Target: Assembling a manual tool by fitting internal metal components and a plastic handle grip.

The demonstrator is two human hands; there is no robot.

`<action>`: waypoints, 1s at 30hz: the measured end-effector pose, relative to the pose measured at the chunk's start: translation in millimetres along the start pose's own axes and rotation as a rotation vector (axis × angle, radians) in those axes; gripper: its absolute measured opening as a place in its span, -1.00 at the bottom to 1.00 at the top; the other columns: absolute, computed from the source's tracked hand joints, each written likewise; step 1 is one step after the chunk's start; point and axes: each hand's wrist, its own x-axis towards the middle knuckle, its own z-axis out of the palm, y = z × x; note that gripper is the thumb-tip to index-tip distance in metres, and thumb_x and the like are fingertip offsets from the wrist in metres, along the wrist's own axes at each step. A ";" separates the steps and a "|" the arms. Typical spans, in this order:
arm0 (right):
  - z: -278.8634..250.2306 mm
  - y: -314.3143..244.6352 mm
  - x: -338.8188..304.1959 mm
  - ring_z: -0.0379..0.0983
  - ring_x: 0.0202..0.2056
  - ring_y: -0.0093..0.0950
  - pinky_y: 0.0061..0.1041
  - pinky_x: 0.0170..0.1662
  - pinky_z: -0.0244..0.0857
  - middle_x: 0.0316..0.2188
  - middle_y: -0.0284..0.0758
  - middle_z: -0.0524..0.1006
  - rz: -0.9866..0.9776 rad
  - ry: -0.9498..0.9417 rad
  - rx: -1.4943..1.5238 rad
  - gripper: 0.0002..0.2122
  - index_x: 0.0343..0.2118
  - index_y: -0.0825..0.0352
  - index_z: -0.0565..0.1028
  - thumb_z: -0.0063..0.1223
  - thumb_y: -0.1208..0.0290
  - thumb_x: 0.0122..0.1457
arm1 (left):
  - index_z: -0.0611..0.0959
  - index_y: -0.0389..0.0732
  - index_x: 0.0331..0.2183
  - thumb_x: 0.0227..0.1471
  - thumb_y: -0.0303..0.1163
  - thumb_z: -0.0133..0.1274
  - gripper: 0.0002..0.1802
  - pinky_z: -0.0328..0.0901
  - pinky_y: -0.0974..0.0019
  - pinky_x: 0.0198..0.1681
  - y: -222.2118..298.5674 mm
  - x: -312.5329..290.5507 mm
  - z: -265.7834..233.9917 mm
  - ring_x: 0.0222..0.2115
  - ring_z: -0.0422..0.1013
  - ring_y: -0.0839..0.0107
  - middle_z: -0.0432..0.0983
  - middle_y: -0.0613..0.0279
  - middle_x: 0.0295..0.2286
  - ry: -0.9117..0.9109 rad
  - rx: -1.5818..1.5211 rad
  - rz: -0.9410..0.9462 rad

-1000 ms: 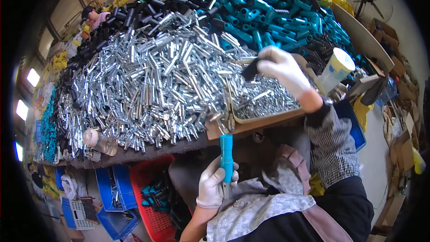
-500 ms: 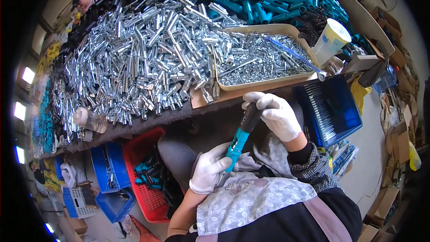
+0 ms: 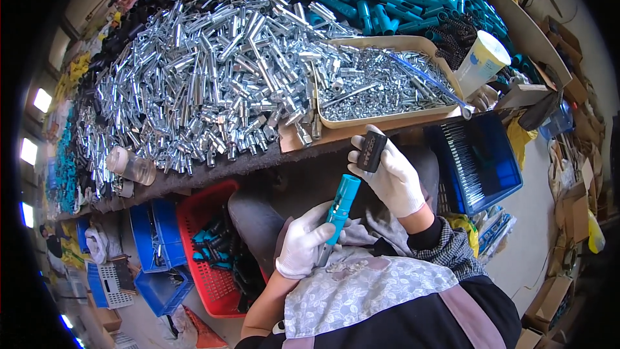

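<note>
My gloved left hand [image 3: 305, 245] is wrapped round a teal plastic tool handle [image 3: 344, 195], which stands tilted with its open round end up. A grey metal end shows below my fingers. In my gloved right hand [image 3: 397, 181] rests a short black cap [image 3: 372, 151] with pale markings, held against the fingers with the palm turned up. Cap and handle are apart, with a small gap between them. Both hands are over my lap, just in front of the bench edge.
The bench bears a heap of shiny metal parts [image 3: 206, 71], a tray rim [image 3: 387, 116] round small hardware, teal tubes [image 3: 413, 0] and a paper cup [image 3: 483, 58]. A clear jar [image 3: 132, 167] is at the left edge. A red basket [image 3: 210, 291] and blue bins [image 3: 500, 181] flank my legs.
The black cap has come off the top of the teal handle. My right hand has turned palm up with the cap, and the left hand still grips the handle.
</note>
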 end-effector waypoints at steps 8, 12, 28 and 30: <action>6.0 -12.6 -15.0 0.42 -0.38 -0.60 -0.60 -0.30 0.29 -0.29 -0.33 0.57 0.142 0.027 -0.439 -0.62 0.07 0.39 0.48 0.03 0.28 0.26 | 0.31 -0.45 0.19 0.13 -0.14 0.14 -0.23 0.42 0.42 -0.26 10.0 -4.4 1.1 -0.30 0.48 0.46 0.53 0.01 -0.15 0.085 -0.099 0.124; 18.0 -24.3 -6.5 0.40 -0.39 -0.72 -0.73 -0.36 0.26 -0.28 -0.42 0.57 -0.002 0.181 -0.904 -0.78 -0.10 0.36 0.52 0.07 0.45 0.20 | 0.32 -0.45 0.18 0.12 -0.12 0.17 -0.22 0.42 0.44 -0.27 6.4 -1.5 -0.4 -0.30 0.48 0.47 0.53 0.03 -0.15 -0.021 0.032 0.030; 16.1 0.8 -15.1 0.47 -0.15 -0.19 -0.29 -0.03 0.36 -0.25 -0.19 0.51 -0.358 -0.551 -1.183 -0.83 -0.23 0.31 0.54 0.08 0.36 0.17 | 0.47 -0.45 0.05 0.05 0.22 0.16 -0.11 0.26 0.32 0.05 -14.3 15.6 5.8 -0.07 0.43 0.33 0.53 0.09 -0.14 0.080 0.570 0.308; 22.0 -27.2 -4.3 0.48 -0.19 -0.23 -0.34 -0.06 0.36 -0.28 -0.20 0.51 -0.300 -0.590 -1.136 -0.85 -0.29 0.32 0.55 0.05 0.36 0.21 | 0.47 -0.44 0.04 0.05 0.19 0.18 -0.14 0.28 0.32 0.02 -14.1 16.4 4.6 -0.10 0.45 0.35 0.55 0.04 -0.14 0.066 0.573 0.309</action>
